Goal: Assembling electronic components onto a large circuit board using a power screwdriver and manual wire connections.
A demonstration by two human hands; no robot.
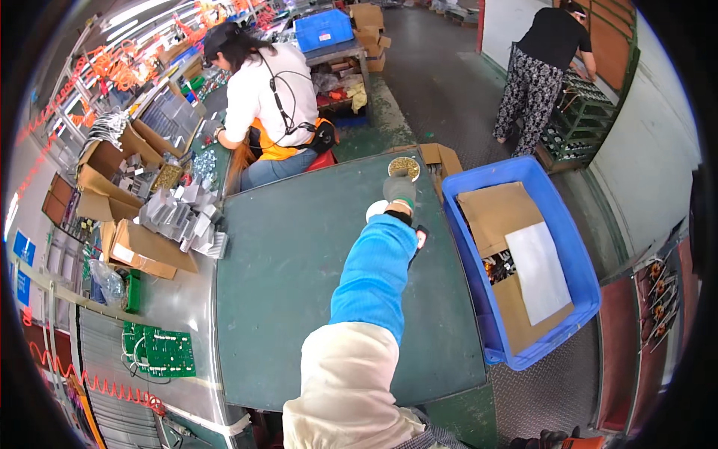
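My left hand (401, 188), in a grey-green glove, reaches to the far end of the dark green tabletop (277, 262). It is at the near rim of a round bowl (404, 166) of small brass-coloured pieces, perhaps screws. Its fingertips are hidden, so their grip does not show. A white rounded thing (375, 210) lies beside the wrist. Partly behind the blue sleeve is a small black and red thing (421, 238). My right hand cannot be made out; at the lower right rim a dark shape sits beside something orange (583, 443).
Right of the table stands a blue bin (467, 288) with cardboard and white sheets. To the left are piled metal heat sinks (183, 217), cardboard boxes (146, 251) and a green circuit board (161, 350). One person (273, 97) sits beyond the table; another (535, 67) bends at a rack.
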